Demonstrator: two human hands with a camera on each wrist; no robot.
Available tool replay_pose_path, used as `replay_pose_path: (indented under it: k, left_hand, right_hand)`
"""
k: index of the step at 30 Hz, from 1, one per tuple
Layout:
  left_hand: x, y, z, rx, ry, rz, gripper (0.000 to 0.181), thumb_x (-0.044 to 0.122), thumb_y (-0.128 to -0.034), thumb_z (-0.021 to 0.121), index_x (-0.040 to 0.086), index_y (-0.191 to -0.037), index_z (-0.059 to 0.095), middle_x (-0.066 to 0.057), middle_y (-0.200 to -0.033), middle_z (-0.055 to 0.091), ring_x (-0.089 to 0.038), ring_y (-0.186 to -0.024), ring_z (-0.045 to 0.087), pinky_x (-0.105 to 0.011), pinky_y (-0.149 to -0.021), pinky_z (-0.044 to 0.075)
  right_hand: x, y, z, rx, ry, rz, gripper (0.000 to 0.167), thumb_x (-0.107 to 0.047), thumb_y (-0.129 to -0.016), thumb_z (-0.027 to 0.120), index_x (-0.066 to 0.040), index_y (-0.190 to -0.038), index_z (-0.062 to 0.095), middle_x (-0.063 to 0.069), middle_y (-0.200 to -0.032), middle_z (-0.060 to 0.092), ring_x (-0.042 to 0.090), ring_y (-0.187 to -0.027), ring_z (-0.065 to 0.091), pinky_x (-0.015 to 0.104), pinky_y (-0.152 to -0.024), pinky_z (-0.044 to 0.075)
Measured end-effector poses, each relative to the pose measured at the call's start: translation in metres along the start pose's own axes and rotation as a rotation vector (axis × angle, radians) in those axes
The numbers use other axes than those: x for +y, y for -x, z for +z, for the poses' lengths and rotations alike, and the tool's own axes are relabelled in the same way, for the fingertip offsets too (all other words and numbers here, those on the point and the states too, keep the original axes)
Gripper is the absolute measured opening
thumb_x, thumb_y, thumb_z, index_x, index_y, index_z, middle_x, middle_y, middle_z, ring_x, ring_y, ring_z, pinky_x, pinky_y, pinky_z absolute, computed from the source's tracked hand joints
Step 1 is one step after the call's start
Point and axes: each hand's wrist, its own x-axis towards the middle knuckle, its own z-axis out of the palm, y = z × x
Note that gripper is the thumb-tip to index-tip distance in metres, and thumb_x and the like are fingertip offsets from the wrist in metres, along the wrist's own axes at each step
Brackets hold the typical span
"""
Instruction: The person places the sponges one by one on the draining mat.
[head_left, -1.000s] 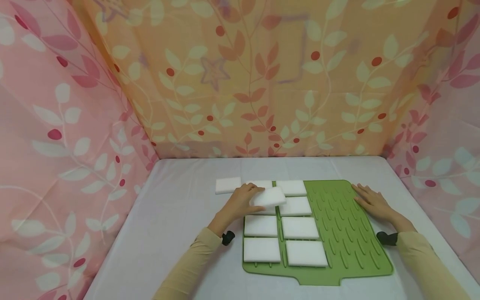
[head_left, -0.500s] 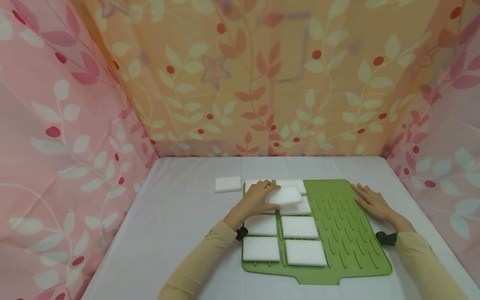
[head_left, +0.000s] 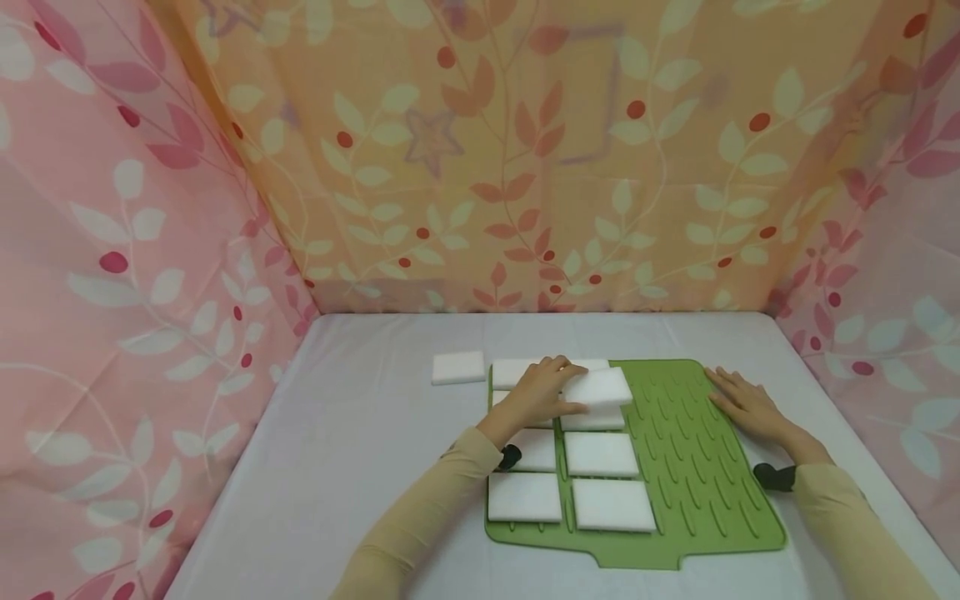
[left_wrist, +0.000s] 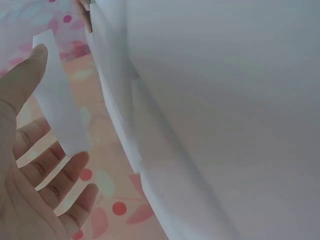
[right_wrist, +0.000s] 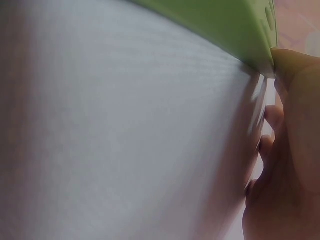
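Note:
My left hand (head_left: 538, 393) pinches a white rectangular sponge (head_left: 602, 387) over the far part of the green ridged mat (head_left: 693, 467). In the left wrist view, the thumb is on one edge of that sponge (left_wrist: 59, 100) and fingertips are on the opposite edge. Beneath it, another white sponge (head_left: 603, 418) is partly hidden. My right hand (head_left: 752, 410) lies with fingers extended at the mat's right edge. The right wrist view shows its thumb touching the mat's rim (right_wrist: 255, 42).
Several more white sponges lie in two columns on the mat's left half, including one near the front (head_left: 613, 505). A single sponge (head_left: 459, 367) lies off the mat on the white-covered table (head_left: 360, 433). Patterned curtains (head_left: 480, 208) enclose the back and sides.
My left hand has carried the pinched sponge rightward, from above the left column to above the right column. My right hand has stayed at the mat's edge.

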Motion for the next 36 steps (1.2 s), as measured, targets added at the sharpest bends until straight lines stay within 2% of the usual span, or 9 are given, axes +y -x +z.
replay_pose_path:
  k: [6, 12, 20, 36]
  left_hand:
    - [0.009, -0.017, 0.008, -0.016, -0.027, 0.030, 0.065, 0.063, -0.0792, 0.058, 0.027, -0.133, 0.048, 0.003, -0.120, 0.052, -0.015, -0.105, 0.051, -0.034, -0.087, 0.044]
    - [0.021, -0.031, 0.017, -0.041, -0.039, 0.023, 0.065, 0.064, -0.0793, 0.056, 0.029, -0.133, 0.047, 0.005, -0.123, 0.051, -0.015, -0.110, 0.049, -0.034, -0.088, 0.043]
    - [0.036, -0.045, 0.024, -0.029, -0.074, 0.023, 0.064, 0.066, -0.0787, 0.055, 0.031, -0.133, 0.048, 0.007, -0.121, 0.051, -0.014, -0.113, 0.047, -0.033, -0.088, 0.042]
    - [0.053, -0.066, 0.037, -0.032, -0.087, 0.019, 0.065, 0.068, -0.0784, 0.053, 0.031, -0.133, 0.048, 0.008, -0.124, 0.051, -0.012, -0.113, 0.047, -0.030, -0.087, 0.041]
  right_hand:
    - [0.003, 0.002, 0.002, -0.006, 0.004, 0.015, 0.055, -0.026, -0.099, 0.040, -0.003, -0.146, 0.022, 0.034, -0.144, 0.019, 0.060, -0.128, 0.011, 0.075, -0.092, 0.003]
    - [0.005, 0.003, 0.004, -0.006, 0.001, 0.017, 0.055, -0.026, -0.099, 0.040, -0.004, -0.146, 0.023, 0.034, -0.144, 0.019, 0.060, -0.128, 0.011, 0.075, -0.093, 0.001]
    - [0.004, 0.002, 0.003, 0.000, 0.002, 0.012, 0.055, -0.026, -0.099, 0.040, -0.004, -0.146, 0.022, 0.034, -0.144, 0.019, 0.061, -0.128, 0.011, 0.076, -0.092, 0.002]
    - [-0.001, 0.000, 0.000, -0.005, 0.010, 0.017, 0.055, -0.027, -0.099, 0.040, -0.004, -0.146, 0.022, 0.034, -0.144, 0.019, 0.060, -0.128, 0.012, 0.075, -0.092, 0.003]
